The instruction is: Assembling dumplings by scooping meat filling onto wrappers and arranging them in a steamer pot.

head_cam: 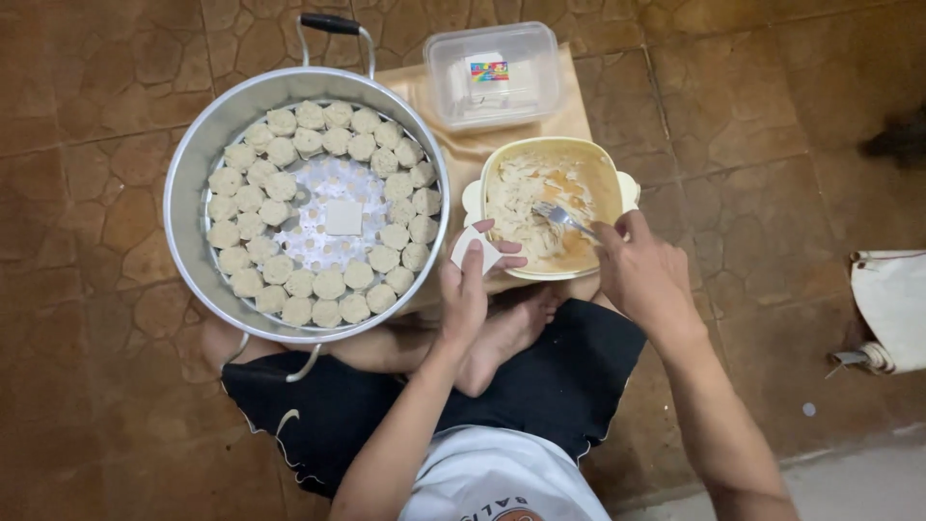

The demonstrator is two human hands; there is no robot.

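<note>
My left hand (470, 289) holds a small white dumpling wrapper (475, 249) flat on its fingers, beside the near rim of a cream bowl (608, 164). The bowl holds pale minced filling. My right hand (641, 270) grips a metal fork (561, 217) whose tines rest in the filling. To the left stands a large metal steamer pot (193, 164) with a perforated tray. Several shaped dumplings (280, 183) ring the tray in two rows, and one square wrapper (343, 217) lies in its middle.
A clear plastic lidded box (494, 77) sits behind the bowl on a tan sheet (569, 121). I sit cross-legged on a brown stone-tile floor (752, 116); my foot (506, 333) lies under the bowl. A white sack (892, 309) lies at the right edge.
</note>
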